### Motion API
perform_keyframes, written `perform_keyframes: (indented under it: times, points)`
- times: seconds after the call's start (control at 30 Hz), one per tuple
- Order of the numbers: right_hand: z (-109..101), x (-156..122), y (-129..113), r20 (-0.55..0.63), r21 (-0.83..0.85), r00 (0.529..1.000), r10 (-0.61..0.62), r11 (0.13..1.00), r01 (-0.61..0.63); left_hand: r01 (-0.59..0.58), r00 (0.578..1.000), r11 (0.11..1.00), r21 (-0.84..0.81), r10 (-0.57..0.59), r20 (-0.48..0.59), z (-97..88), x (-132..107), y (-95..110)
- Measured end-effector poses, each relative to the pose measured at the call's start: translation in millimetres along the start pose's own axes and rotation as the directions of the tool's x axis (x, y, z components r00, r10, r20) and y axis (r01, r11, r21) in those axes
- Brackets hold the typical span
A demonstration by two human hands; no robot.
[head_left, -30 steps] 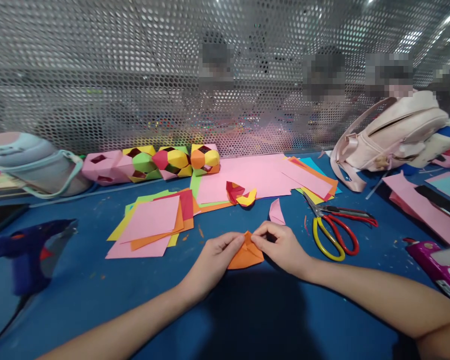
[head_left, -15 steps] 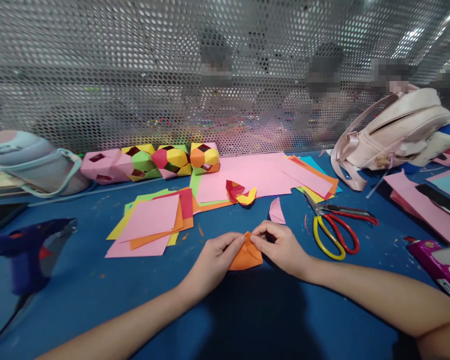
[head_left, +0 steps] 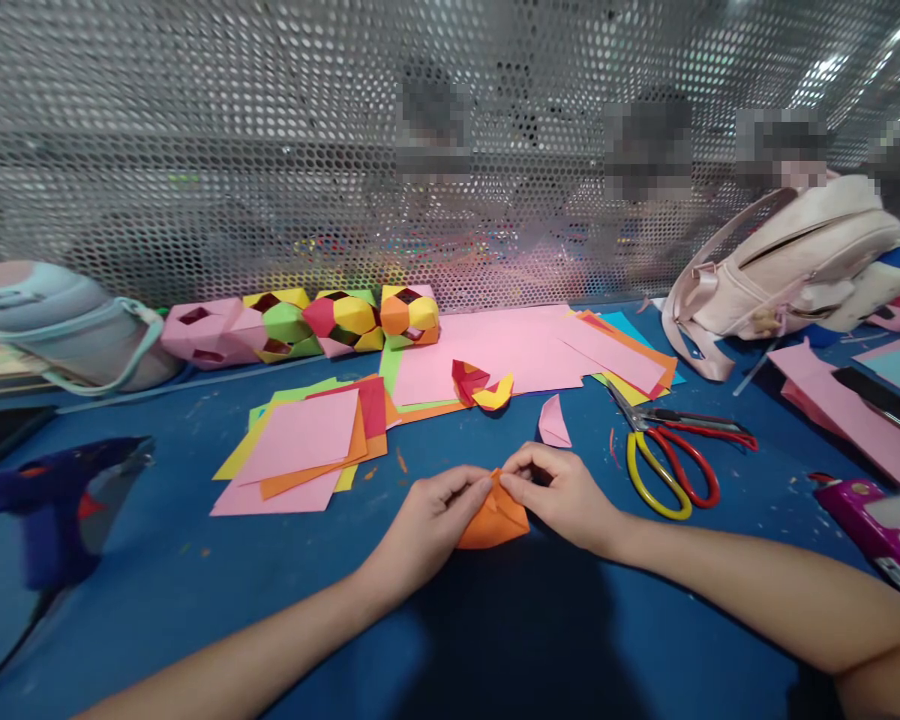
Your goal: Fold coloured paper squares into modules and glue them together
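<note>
The left hand [head_left: 436, 508] pinches one side of a small folded orange paper [head_left: 493, 527] near its top, between thumb and finger. The right hand [head_left: 562, 496] pinches the other side near the top, so the two hands almost meet. The orange paper is between them, low over the blue table [head_left: 292, 620], with its wide part toward the person. Just past the right hand is a little folded pink piece [head_left: 553, 424]. A bit farther away, a red piece [head_left: 467, 385] and a yellow piece [head_left: 495, 394] sit close together. To the right lie scissors [head_left: 658, 478] with one yellow handle and one red one. To the left is a messy pile of colored paper [head_left: 300, 440]. Behind that, a row of puffy paper shapes [head_left: 216, 334] stands near a big pink sheet [head_left: 495, 350]. A blue glue gun [head_left: 54, 510] is at the far left, and a pale backpack [head_left: 802, 255] leans by the metal wall with holes [head_left: 307, 110] at the back right.
</note>
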State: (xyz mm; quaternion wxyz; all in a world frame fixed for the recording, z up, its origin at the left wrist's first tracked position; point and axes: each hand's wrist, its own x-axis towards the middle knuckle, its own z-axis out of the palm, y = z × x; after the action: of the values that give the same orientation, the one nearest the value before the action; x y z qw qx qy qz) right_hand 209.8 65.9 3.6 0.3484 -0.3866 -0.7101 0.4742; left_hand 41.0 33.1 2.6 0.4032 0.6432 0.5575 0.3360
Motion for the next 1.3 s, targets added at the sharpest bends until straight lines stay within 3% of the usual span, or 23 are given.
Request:
perform_keyframes:
  times: [0.47,0.9,1.13,1.3]
  points:
    - [3.3,-0.6,1.1,0.023,0.016,0.999,-0.033,0.999,0.033,-0.032,0.998,0.999,0.017,0.033,-0.058,2.8,-1.2,-0.4]
    - [3.3,-1.3,1.1,0.032,0.007,0.998,-0.048,0.999,0.048,0.017,1.000,1.000,-0.023,-0.017,0.001,-0.7,-1.2,4.1]
    - [1.2,-3.4,-0.4,0.035,-0.120,0.984,-0.173,0.977,0.176,-0.045,0.999,0.999,0.016,0.044,0.007,4.3,-1.1,1.8]
    - [0.6,-3.6,2.5,0.012,-0.166,0.972,-0.235,0.958,0.234,0.013,0.996,0.999,-0.033,-0.010,0.086,5.0,-2.1,0.1]
